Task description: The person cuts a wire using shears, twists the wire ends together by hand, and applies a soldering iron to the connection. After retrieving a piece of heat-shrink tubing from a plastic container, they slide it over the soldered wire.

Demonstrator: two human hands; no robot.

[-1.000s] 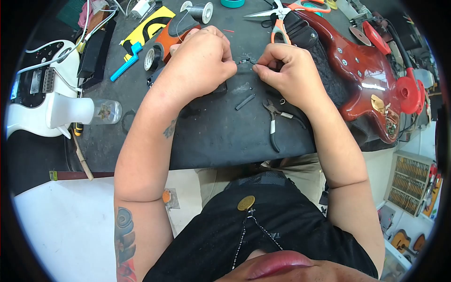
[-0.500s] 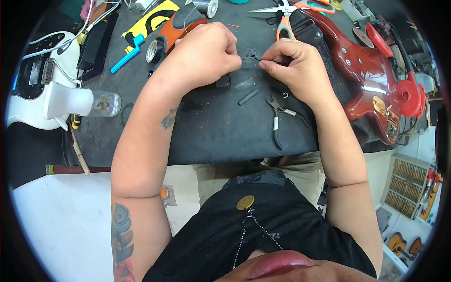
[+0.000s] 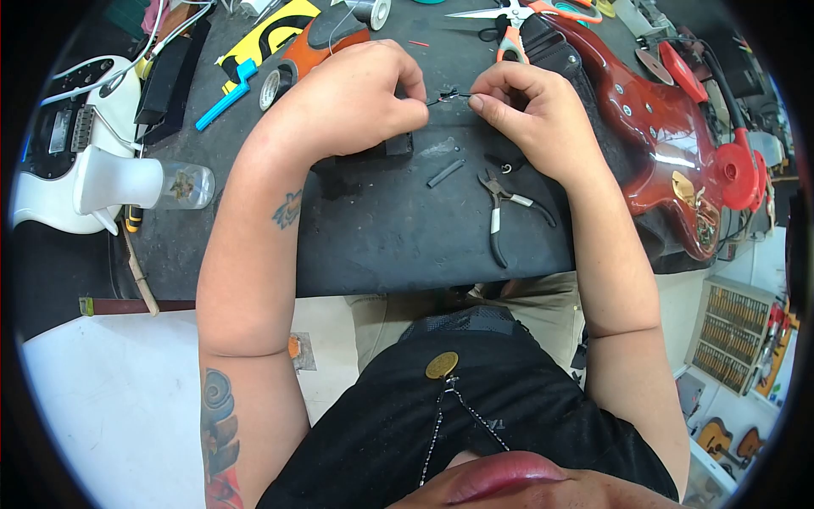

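Note:
A thin dark wire point(image 3: 448, 95) stretches between my two hands above the bench, with a twisted, loose-looking part in the middle. Its left end runs into the closed fingers of my left hand point(image 3: 366, 97), whose fingertips are partly hidden by the hand itself. On the other side, my right hand point(image 3: 538, 114) pinches the wire between thumb and index finger. Below the wire lie a short dark grey tube point(image 3: 445, 173) and side cutters point(image 3: 501, 212) with black handles and white bands. A black block point(image 3: 392, 148) shows partly beneath my left hand.
Orange-handled scissors point(image 3: 513, 38) lie beyond my right hand, near a glossy red guitar body point(image 3: 649, 127). Left are a blue string winder point(image 3: 225, 97), a tape roll point(image 3: 270, 90), a white-topped bottle point(image 3: 127, 180) and a white guitar point(image 3: 51, 204). A wire spool point(image 3: 373, 12) sits at the back.
My left hand has shifted slightly left, and more of the black block shows beneath it. The wire's middle part has risen a little; both hands keep their grip.

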